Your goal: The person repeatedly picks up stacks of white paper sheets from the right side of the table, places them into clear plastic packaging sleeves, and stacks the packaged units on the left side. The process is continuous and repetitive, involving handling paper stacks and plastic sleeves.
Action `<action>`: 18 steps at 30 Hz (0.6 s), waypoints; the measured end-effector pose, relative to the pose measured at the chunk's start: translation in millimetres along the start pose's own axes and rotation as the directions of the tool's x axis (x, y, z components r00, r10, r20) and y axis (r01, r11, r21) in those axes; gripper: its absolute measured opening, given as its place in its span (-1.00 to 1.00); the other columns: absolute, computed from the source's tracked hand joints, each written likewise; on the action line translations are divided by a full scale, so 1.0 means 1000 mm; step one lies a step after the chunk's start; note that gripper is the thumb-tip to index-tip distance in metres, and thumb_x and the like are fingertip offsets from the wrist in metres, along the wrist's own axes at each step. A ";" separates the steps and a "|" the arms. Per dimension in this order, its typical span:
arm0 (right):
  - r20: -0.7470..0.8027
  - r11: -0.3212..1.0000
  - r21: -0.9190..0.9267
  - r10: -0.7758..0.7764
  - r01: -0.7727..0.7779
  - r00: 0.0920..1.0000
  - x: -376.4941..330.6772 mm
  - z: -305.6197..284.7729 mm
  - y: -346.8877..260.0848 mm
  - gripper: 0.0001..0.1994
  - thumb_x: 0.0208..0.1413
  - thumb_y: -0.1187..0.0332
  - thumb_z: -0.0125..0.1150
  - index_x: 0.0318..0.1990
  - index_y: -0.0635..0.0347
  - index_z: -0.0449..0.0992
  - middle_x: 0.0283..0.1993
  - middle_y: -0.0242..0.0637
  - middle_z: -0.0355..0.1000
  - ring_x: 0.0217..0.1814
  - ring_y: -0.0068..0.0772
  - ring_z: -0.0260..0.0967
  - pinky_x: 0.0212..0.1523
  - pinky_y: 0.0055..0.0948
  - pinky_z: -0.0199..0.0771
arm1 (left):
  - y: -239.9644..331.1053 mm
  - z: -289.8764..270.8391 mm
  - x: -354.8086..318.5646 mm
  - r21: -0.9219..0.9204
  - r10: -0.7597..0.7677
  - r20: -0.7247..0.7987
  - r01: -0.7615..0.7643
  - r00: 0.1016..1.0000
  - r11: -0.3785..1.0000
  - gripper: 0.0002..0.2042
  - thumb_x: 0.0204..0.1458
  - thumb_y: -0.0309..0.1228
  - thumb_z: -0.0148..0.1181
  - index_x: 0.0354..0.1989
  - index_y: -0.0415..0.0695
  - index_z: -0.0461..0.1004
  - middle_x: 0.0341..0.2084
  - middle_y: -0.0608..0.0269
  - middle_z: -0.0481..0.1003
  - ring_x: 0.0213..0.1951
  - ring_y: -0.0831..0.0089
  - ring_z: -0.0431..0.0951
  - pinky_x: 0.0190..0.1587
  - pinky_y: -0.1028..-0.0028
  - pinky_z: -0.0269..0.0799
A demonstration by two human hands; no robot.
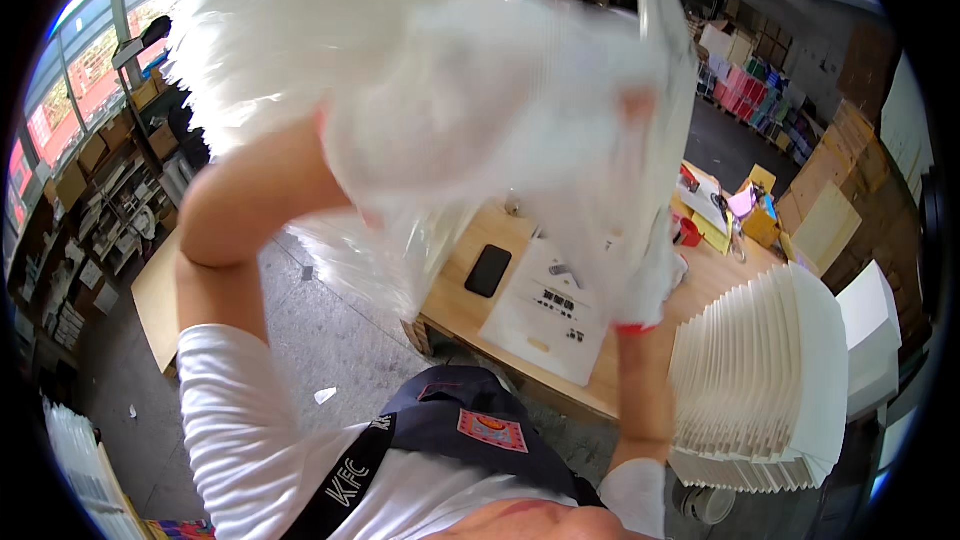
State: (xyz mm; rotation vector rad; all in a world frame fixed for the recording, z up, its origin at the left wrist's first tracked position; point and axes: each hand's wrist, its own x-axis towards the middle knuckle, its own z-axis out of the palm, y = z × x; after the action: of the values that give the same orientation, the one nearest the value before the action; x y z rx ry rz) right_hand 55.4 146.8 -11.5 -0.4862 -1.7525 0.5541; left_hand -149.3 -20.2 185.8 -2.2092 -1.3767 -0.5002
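Observation:
My left hand point(430, 120), in a white glove with a red cuff, is raised in front of me and smeared by motion. Its fingers do not show clearly. My right hand point(648, 285), also in a white glove with a red cuff, is lower, over the table, against the edge of a clear plastic sheet point(672, 110). The sheet hangs in front of me and partly veils both the hand and the table; whether the fingers are closed on it is hidden. Behind the left hand rises a tall stack of plastic-wrapped white sheets point(270, 30).
On the wooden table point(460, 265) lie a black phone point(489, 271) and a white printed board point(545, 315). A fanned stack of white panels point(750, 370) stands at the right. Tape and papers point(705, 205) lie farther back. Shelves point(120, 200) line the left wall.

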 end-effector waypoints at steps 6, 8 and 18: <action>0.007 0.726 0.688 -0.021 0.010 1.000 0.205 0.007 -0.091 -0.67 0.31 0.22 -0.04 0.09 0.25 0.27 -0.01 -0.19 0.34 -0.05 -0.32 0.33 -0.08 -0.40 0.37 | -0.081 -0.084 -0.041 0.048 -0.269 -0.126 0.277 0.955 0.960 -0.74 0.13 -0.25 0.02 -0.01 0.12 0.46 -0.44 0.21 0.46 -0.41 0.20 0.48 -0.39 0.29 0.33; -0.022 0.653 0.754 -0.088 0.074 0.996 0.260 0.024 -0.130 -0.73 0.31 0.21 -0.05 -0.03 0.23 0.33 -0.15 -0.18 0.36 -0.18 -0.32 0.35 -0.22 -0.40 0.40 | -0.112 -0.105 -0.058 0.051 -0.349 -0.183 0.363 0.919 0.930 -0.73 0.15 -0.24 0.01 0.00 0.10 0.46 -0.39 0.21 0.46 -0.36 0.22 0.47 -0.33 0.30 0.32; 0.541 0.619 0.671 -0.033 -0.408 0.840 0.426 0.129 -0.135 -0.71 0.25 0.07 0.06 -0.43 0.02 0.42 -0.62 -0.44 0.25 -0.69 -0.52 0.15 -0.74 -0.58 0.15 | -0.284 -0.156 -0.098 -0.123 -0.557 -0.516 0.587 0.651 0.800 -0.66 0.22 -0.22 -0.06 0.08 -0.05 0.43 -0.15 0.21 0.45 -0.12 0.30 0.43 -0.06 0.34 0.27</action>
State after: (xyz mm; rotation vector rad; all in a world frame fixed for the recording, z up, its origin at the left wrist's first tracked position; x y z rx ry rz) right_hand -176.0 274.0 371.4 0.1197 -1.7334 1.6410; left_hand -455.9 -75.2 319.5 -1.3614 -1.7064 -1.1825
